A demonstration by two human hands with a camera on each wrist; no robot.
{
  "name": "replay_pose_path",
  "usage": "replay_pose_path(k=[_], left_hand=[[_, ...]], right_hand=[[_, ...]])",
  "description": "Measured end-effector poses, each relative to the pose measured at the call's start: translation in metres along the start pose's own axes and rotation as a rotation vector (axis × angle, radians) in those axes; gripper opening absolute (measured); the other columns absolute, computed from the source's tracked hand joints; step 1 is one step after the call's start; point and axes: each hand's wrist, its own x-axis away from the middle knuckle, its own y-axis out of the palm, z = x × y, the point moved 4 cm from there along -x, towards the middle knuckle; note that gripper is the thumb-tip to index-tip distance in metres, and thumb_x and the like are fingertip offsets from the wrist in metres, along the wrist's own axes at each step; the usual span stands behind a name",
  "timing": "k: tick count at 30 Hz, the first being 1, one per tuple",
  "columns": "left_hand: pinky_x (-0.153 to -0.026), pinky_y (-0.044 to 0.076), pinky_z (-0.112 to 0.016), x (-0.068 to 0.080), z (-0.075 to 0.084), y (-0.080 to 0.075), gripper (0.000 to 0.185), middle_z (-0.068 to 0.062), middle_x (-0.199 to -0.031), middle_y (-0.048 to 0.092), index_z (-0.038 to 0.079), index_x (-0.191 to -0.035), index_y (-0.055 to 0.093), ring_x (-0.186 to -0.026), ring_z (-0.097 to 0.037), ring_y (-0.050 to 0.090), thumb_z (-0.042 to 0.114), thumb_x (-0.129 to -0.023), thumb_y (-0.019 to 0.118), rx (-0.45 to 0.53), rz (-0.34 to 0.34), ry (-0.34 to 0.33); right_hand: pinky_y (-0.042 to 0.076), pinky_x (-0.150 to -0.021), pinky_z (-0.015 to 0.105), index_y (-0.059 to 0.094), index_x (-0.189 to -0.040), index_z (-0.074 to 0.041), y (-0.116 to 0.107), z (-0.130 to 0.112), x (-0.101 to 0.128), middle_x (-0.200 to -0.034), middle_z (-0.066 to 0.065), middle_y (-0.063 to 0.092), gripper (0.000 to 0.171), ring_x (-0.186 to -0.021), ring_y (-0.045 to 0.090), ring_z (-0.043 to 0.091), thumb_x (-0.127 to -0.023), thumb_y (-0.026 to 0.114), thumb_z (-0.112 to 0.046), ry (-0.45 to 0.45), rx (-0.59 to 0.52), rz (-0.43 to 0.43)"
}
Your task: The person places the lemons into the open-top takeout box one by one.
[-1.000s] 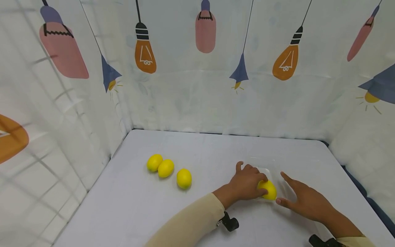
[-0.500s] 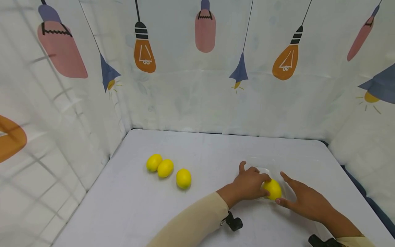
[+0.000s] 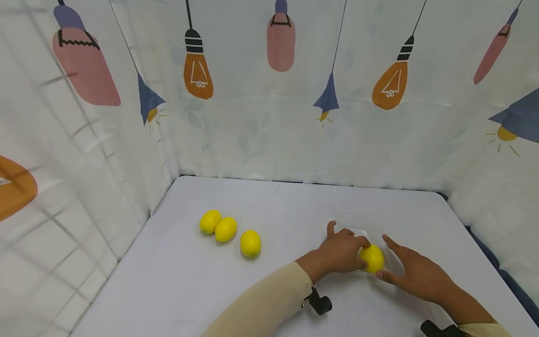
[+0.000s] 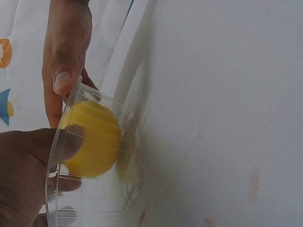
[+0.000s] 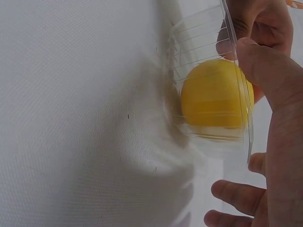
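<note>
The left hand [image 3: 338,250] grips the lemon [image 3: 371,258] inside the clear container [image 4: 90,156]; the right hand [image 3: 414,274], fingers straight, steadies its rim. Better to release gently.

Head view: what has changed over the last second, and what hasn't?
The left hand carried its lemon a little to the right and farther into the clear plastic container, and it still holds the lemon. The right hand stays at the container's right side. The three lemons on the table did not move.
</note>
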Motion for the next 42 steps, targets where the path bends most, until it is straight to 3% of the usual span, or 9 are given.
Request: replay_pose_path(k=[28, 42], left_hand=[[-0.117, 0.016, -0.055, 0.004, -0.011, -0.004, 0.045, 0.027, -0.120, 0.065, 0.040, -0.132, 0.066, -0.121, -0.002, 0.052, 0.053, -0.090, 0.074, 0.034, 0.015, 0.023], [-0.117, 0.020, -0.053, 0.029, -0.032, -0.026, 0.045, 0.023, -0.133, 0.061, 0.035, -0.137, 0.064, -0.134, -0.006, 0.046, 0.050, -0.095, 0.070, 0.041, 0.065, 0.072]], right_hand=[[0.049, -0.091, 0.069, 0.030, -0.161, -0.007, -0.001, -0.001, -0.001, -0.147, 0.031, 0.049, 0.112, -0.126, 0.053, 0.052, -0.083, 0.057, -0.082, -0.006, 0.000, 0.008], [0.050, -0.088, 0.070, 0.027, -0.162, -0.007, 0.000, 0.000, -0.002, -0.147, 0.033, 0.047, 0.116, -0.125, 0.053, 0.053, -0.082, 0.055, -0.085, 0.021, 0.016, -0.027]])
